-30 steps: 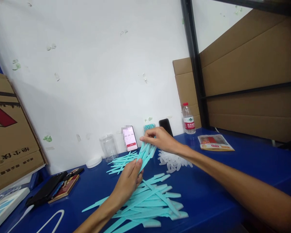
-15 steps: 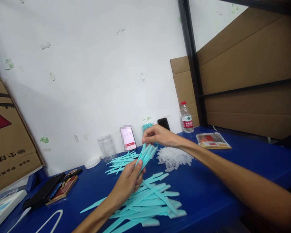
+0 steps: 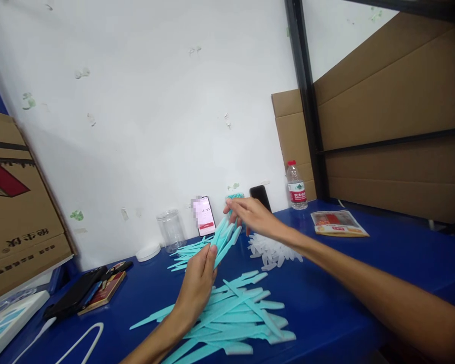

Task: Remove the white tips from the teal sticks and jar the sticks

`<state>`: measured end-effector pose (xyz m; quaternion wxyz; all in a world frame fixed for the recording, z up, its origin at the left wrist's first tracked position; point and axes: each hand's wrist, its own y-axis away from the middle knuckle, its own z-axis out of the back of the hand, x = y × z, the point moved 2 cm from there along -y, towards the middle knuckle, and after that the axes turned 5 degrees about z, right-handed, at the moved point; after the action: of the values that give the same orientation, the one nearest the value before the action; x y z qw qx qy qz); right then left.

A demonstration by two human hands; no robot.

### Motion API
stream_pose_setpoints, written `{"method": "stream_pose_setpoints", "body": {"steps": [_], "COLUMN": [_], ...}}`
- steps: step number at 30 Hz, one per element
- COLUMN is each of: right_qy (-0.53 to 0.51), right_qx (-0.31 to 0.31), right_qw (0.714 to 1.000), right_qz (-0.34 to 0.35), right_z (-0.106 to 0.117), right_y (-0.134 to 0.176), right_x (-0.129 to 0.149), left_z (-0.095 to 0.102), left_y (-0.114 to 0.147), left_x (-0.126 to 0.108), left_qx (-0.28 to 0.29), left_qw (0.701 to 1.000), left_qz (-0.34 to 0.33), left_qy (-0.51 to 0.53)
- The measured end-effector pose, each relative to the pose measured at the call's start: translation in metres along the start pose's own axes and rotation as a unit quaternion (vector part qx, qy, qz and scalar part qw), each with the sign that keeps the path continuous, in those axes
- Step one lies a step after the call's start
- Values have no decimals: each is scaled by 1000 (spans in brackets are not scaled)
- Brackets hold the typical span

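Several turquoise eyebrow razors (image 3: 224, 241) are gripped in my left hand (image 3: 197, 283), pale blade ends fanned upward and thumb pressed across the handles. Close by those ends hovers my right hand (image 3: 248, 215), fingers apart and bent downward; nothing shows in it, though part of the fingers is hidden. Below, a loose pile of similar razors (image 3: 242, 308) lies on the blue table (image 3: 326, 283), partly covered by my left forearm. Behind my left hand lies a smaller razor pile (image 3: 189, 253). A heap of translucent white caps (image 3: 275, 251) sits beneath my right wrist.
Along the wall stand a clear jar (image 3: 170, 231), a lit phone (image 3: 205, 217), a container of turquoise pieces (image 3: 235, 196), a dark phone (image 3: 260, 198) and a water bottle (image 3: 297, 187). A white lid (image 3: 147, 252) and black pouch (image 3: 76, 293) lie left, a packet (image 3: 339, 224) right.
My right hand has gone from a pinch at the razor tips to spread fingers just above them. My left hand still holds the bunch, slightly further left. The view has shifted a little.
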<state>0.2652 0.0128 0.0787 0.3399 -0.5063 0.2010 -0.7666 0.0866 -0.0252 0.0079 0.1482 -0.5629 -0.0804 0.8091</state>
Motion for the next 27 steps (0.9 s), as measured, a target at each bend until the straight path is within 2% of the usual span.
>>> {"method": "stream_pose_setpoints", "body": {"steps": [3, 6, 10, 14, 18, 22, 27], "right_qy": [144, 204, 194, 156, 148, 183, 188], "right_qx": [-29, -30, -46, -61, -26, -43, -36], "right_qw": [987, 975, 977, 982, 979, 970, 971], "right_qz": [58, 77, 75, 89, 141, 151, 142], "right_z": [-17, -30, -32, -30, -32, -31, -29], "right_y": [5, 7, 6, 7, 8, 6, 3], "right_x": [3, 1, -5, -5, 0, -1, -6], "left_z": [0, -2, -3, -2, -5, -8, -4], "left_y": [3, 5, 5, 5, 8, 9, 8], "left_x": [3, 4, 2, -1, 1, -6, -24], "left_qx": [-30, 11, 74, 46, 39, 110, 217], "left_qw": [998, 998, 995, 994, 992, 994, 972], "left_qz": [-31, -33, -39, -59, -73, -1, 65], "left_qy": [-56, -57, -57, -84, -92, -8, 57]}}
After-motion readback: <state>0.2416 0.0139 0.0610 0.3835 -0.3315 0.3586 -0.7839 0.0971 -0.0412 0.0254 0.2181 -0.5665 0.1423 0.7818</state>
